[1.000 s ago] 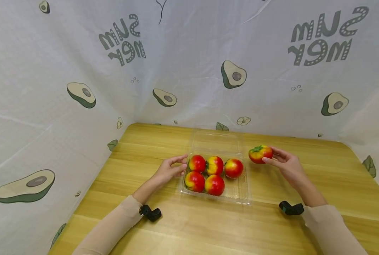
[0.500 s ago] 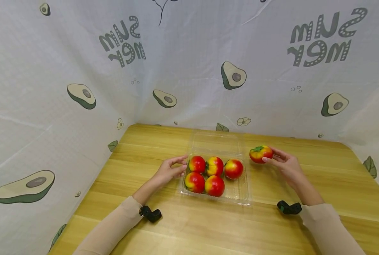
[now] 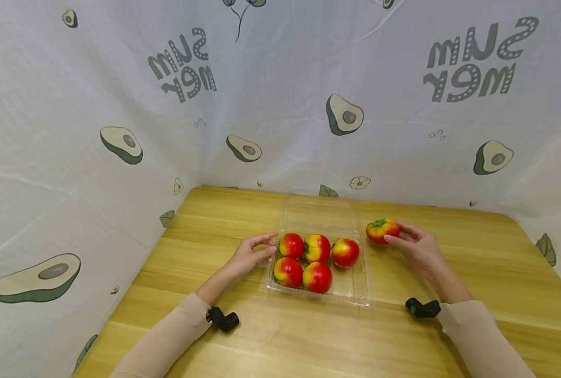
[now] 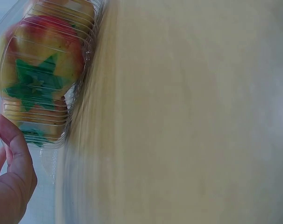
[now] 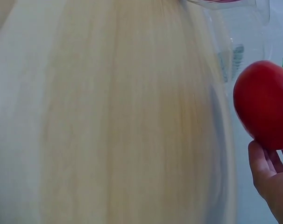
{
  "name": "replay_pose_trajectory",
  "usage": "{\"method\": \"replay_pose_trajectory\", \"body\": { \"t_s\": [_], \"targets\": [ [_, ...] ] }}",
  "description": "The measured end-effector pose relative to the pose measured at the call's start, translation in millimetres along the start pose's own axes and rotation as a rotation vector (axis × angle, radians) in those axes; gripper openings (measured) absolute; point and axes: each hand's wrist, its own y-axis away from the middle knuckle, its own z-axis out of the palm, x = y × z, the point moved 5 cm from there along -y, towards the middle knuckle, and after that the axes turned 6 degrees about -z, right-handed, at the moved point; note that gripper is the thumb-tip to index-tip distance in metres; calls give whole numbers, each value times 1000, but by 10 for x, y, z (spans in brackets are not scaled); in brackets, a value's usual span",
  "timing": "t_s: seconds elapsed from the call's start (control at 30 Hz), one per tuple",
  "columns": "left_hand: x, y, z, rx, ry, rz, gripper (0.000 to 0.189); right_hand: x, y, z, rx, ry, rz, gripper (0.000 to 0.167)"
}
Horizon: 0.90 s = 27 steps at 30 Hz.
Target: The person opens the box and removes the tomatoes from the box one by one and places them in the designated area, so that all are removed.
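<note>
A tomato-shaped red-and-yellow fruit with a green, leafy top (image 3: 382,231) is in the right hand (image 3: 419,252), whose grip pinches it between thumb and fingers just beside the right side of a clear, ribbed plastic container (image 3: 354,283); whether the fruit touches the pale brown wooden table (image 3: 308,344) I cannot tell. The container sits in the table's far half, near the middle between its left and right edges, with its clear plastic lid (image 3: 320,212) laid back towards the far edge. Inside are 5 similar fruits: 3 along the container's far side (image 3: 317,248) and 2 along its near side (image 3: 317,277), the latter at the left and middle. The left hand (image 3: 249,255) is at the container's left side, its grip loosely spread, fingertips at the plastic wall. Each wrist carries 1 small black camera, at the left (image 3: 222,318) and right (image 3: 423,308) beige sleeve ends. Behind the table's far edge hangs a white curtain printed with avocados (image 3: 280,89).
</note>
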Motion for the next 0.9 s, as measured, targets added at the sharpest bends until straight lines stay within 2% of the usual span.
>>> {"method": "replay_pose_trajectory", "body": {
  "t_s": [0.13, 0.37, 0.77, 0.9],
  "targets": [
    [-6, 6, 3, -3, -1, -1, 49, 42, -16, 2, 2, -42, 7, 77],
    [6, 8, 0, -10, -2, 6, 48, 82, -26, 1, 13, -19, 10, 78],
    [-7, 10, -1, -2, 10, -3, 48, 135, -35, -28, 6, -86, 8, 69],
    [-5, 6, 2, 0, 6, -1, 48, 123, -31, -33, -19, -57, 1, 71]
  ]
}}
